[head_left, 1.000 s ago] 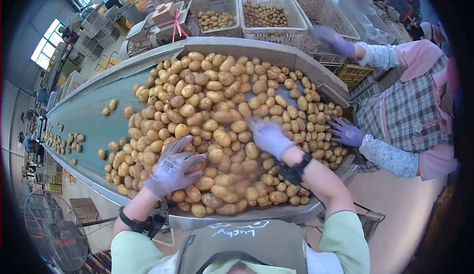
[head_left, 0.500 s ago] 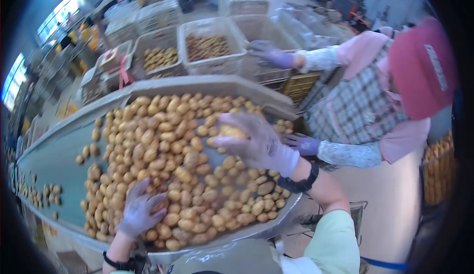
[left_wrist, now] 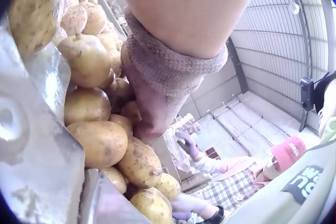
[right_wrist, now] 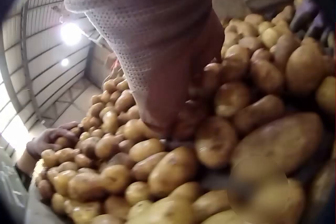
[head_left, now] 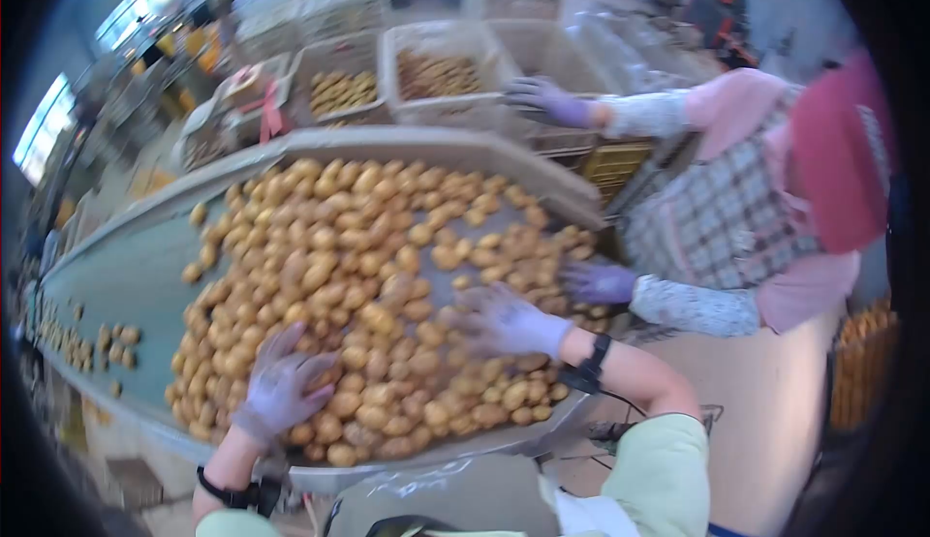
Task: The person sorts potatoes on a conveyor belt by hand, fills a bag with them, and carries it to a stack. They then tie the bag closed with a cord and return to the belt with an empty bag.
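A large heap of potatoes (head_left: 329, 246) covers the sorting table. My left hand (head_left: 286, 387), in a pale thin glove, rests on the near left part of the heap with its fingers spread. The left wrist view shows potatoes (left_wrist: 100, 142) close beside that hand, whose fingertips are mostly hidden. Over the right part of the heap, my gloved right hand (head_left: 513, 324) lies palm down, fingers extended and slightly blurred. From the right wrist view, its fingers reach down among the potatoes (right_wrist: 215, 142). Neither hand shows a potato lifted clear.
Across the right end stands a person in a plaid apron (head_left: 717, 198), one purple-gloved hand (head_left: 603, 283) at the heap's edge. Crates holding potatoes (head_left: 441, 72) stand behind the table's raised metal rim (head_left: 407, 138). The green belt (head_left: 126, 276) extends left.
My right hand reached forward and right with a potato, then came back down onto the heap without it. The left hand stays on the heap. The head view has swung right.
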`<act>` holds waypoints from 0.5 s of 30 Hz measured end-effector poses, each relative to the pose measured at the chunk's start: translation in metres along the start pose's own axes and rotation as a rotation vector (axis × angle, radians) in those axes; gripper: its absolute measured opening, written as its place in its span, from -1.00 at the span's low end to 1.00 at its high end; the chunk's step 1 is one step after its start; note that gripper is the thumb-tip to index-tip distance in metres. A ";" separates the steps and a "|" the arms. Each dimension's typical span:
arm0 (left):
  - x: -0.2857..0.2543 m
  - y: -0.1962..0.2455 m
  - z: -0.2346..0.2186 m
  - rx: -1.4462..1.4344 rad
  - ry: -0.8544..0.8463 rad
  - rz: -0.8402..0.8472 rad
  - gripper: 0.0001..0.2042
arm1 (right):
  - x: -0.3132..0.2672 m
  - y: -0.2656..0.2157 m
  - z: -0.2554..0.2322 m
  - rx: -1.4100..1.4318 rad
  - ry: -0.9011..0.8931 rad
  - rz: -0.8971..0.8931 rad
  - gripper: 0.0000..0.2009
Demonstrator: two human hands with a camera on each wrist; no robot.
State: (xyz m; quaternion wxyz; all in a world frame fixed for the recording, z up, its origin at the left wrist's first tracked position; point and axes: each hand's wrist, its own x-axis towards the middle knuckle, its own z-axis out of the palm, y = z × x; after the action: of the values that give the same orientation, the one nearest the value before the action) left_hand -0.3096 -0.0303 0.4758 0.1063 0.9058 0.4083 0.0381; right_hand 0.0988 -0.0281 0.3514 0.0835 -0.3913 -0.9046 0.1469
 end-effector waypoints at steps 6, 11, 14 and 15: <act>-0.003 -0.001 -0.005 0.008 -0.042 -0.022 -0.59 | 0.029 -0.033 -0.022 -0.043 -0.066 0.426 -0.56; -0.006 -0.009 -0.010 -0.036 -0.047 0.026 -0.56 | 0.032 -0.018 0.017 -0.104 0.066 0.179 -0.67; -0.016 -0.007 -0.016 -0.006 -0.052 -0.023 -0.57 | 0.045 0.001 0.003 -0.148 0.106 0.517 -0.66; -0.016 -0.008 -0.018 0.015 -0.054 -0.044 -0.57 | 0.061 -0.008 -0.012 -0.033 0.122 0.518 -0.63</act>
State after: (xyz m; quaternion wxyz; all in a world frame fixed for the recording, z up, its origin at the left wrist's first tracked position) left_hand -0.3286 -0.0339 0.4918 0.1111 0.8982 0.4253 0.0081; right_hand 0.0547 0.0141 0.3676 0.0912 -0.6191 -0.7699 0.1247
